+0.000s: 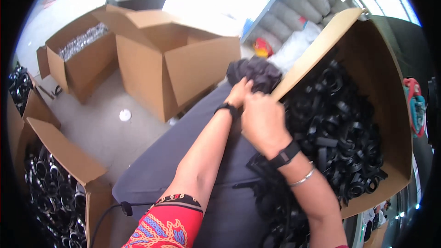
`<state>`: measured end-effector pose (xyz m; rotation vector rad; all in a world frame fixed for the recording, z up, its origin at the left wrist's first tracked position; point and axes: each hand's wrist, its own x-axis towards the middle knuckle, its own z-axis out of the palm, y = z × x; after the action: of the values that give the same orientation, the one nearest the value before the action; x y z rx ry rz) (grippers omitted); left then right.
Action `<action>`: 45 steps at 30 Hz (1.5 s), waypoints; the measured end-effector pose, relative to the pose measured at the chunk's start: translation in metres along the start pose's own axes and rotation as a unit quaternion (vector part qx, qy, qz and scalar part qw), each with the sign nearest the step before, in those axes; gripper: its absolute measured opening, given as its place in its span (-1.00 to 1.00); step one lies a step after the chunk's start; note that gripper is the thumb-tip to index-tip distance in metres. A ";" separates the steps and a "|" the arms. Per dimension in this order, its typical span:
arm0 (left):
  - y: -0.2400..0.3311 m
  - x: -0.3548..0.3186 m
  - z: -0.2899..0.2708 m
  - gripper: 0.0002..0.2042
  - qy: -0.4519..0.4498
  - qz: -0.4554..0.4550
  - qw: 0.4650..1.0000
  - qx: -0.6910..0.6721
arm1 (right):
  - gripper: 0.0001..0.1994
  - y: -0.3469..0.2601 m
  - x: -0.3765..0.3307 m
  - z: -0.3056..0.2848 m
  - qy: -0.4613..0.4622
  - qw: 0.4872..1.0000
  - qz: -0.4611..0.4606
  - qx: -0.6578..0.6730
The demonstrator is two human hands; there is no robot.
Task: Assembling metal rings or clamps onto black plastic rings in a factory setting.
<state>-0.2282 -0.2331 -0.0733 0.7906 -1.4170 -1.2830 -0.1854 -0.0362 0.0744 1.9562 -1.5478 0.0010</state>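
My left hand [239, 93] reaches forward to a crumpled dark cloth bundle [256, 71] at the far end of a grey-covered surface [174, 165]. Its fingers are closed at the near edge of the cloth. Close beside it, my right hand [264, 118] is curled with its back toward me; whatever its fingers hold is hidden. Both wrists wear black bands. To the right, a tilted large cardboard box [390, 147] holds a heap of black ring-shaped plastic parts [340, 128], some spilling onto the surface near my right forearm.
An open cardboard box [202, 69] stands beyond the surface, beside another box [87, 71] with shiny clear pieces. At lower left, a box [98, 202] adjoins black and silver rings [55, 193]. A black cable [108, 213] hangs at the near corner. Stacked white sacks [294, 11] stand behind.
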 end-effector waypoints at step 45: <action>0.118 -0.317 -0.008 -0.62 -0.266 0.194 0.768 0.549 | -0.89 -0.109 -0.568 -0.157 0.075 0.792 0.482 0.366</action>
<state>-0.1196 0.0850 -0.0404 0.7932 -2.7004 -0.2124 -0.2059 0.5465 -0.0649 1.3059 -2.4789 1.3141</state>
